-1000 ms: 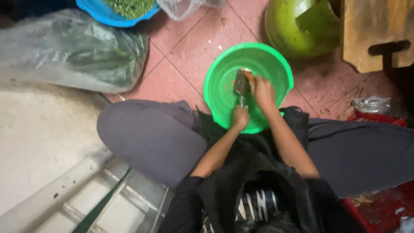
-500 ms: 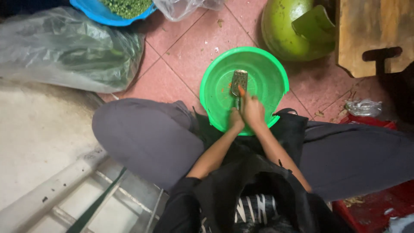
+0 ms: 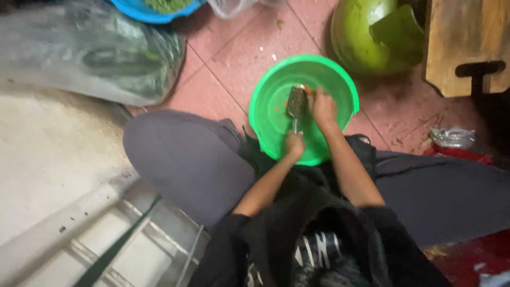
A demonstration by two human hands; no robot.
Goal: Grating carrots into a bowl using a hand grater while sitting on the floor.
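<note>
A bright green plastic basin (image 3: 340, 85) sits on the red floor tiles between my knees. Inside it stands a small metal grater (image 3: 297, 102) with a thin handle. My left hand (image 3: 294, 144) is closed around that handle at the basin's near rim. My right hand (image 3: 322, 108) presses a small piece of food against the grater's upper right side; the piece is mostly hidden by my fingers. Small bits lie on the basin's bottom.
A large green round vessel (image 3: 366, 37) stands behind the basin, beside a wooden board (image 3: 467, 42). A clear bag of greens (image 3: 90, 58) and a blue basin (image 3: 159, 10) lie at the back left. A crumpled wrapper (image 3: 451, 137) rests at right. Pale metal frame (image 3: 79, 234) at lower left.
My right hand has slid along the grater, first down toward the handle, now back up beside the blade. The left hand keeps its grip. The view has shifted slightly.
</note>
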